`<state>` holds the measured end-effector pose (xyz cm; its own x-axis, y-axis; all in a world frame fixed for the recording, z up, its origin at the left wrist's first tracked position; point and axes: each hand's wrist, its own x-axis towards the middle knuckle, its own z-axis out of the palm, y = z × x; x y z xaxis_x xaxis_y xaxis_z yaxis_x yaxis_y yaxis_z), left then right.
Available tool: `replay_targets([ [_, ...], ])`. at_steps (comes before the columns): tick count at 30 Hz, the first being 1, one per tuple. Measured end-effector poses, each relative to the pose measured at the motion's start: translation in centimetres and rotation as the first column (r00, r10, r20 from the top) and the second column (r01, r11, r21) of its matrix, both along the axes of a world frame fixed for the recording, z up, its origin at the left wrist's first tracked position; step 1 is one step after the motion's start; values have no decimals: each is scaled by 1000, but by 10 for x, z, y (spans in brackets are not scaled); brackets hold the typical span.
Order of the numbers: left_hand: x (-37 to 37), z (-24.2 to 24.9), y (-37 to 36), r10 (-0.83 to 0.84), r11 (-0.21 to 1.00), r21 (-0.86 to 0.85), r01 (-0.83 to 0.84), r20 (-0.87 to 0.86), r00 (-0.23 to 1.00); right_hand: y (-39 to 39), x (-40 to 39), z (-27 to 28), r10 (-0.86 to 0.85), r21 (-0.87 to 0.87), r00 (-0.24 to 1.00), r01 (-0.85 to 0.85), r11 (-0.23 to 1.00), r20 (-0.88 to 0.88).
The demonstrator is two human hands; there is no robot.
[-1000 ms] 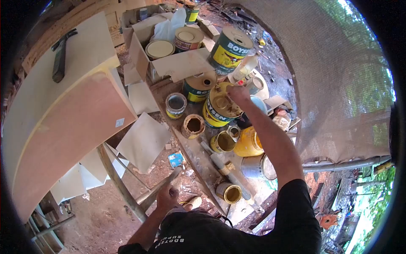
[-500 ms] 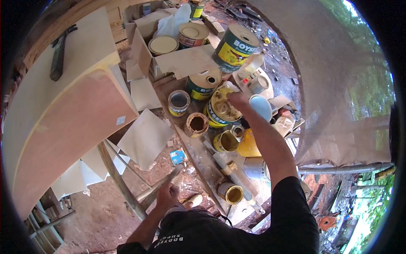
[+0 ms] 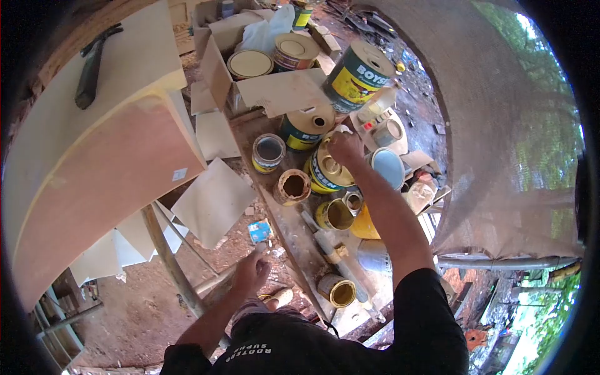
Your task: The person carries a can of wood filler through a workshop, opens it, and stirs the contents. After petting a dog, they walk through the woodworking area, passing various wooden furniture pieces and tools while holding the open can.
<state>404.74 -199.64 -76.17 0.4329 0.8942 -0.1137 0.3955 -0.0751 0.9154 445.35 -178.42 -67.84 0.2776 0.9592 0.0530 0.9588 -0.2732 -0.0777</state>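
My right hand (image 3: pixel 345 149) is over the top of the large yellow-topped Boysen can (image 3: pixel 325 182), its fingers bent down and mostly hidden. A crumpled white piece (image 3: pixel 342 129) shows just beyond the fingers; whether they grip it is unclear. Away from the bench, low on the left, my left hand (image 3: pixel 251 273) is closed with a small pale thing at its fingertips, too unclear to name. Around the large can stand a rusty-rimmed open can (image 3: pixel 292 187), an open can with grey contents (image 3: pixel 269 152), a yellow can (image 3: pixel 334 214) and a dark green can (image 3: pixel 306 128).
A cardboard box (image 3: pixel 284 89) with cans lies at the back, beside a tall Boysen can (image 3: pixel 359 76). A hammer (image 3: pixel 91 74) rests on the curved panel (image 3: pixel 112 153) at left. Nearer me are a wooden stick (image 3: pixel 337 255) and an open can (image 3: pixel 337 290).
My right hand has shifted slightly left across the large can's top. My left hand has turned, and the long pale piece seen at its fingers earlier now looks shorter. The view has shifted slightly.
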Motion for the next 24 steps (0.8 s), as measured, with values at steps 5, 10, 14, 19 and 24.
replay_targets([
  [5, 18, 47, 48, 113, 993, -46, -107, 166, 980, -19, -25, 33, 173, 255, 809, -30, 966, -561],
  [10, 49, 112, 106, 208, 976, -168, -140, 508, 836, -73, -95, 94, 96, 96, 3, 21, 995, -995],
  [14, 61, 168, 130, 107, 984, -177, 13, 652, 750, -101, -118, 112, 93, 115, -180, -113, 987, -979],
  [19, 63, 183, 117, -4, 992, -91, 92, 688, 725, -122, -133, 133, 59, 80, -125, -167, 983, -990],
  [24, 56, 178, 107, 15, 985, -151, 88, 576, 818, -141, -142, 138, 64, 56, 39, -184, 981, -997],
])
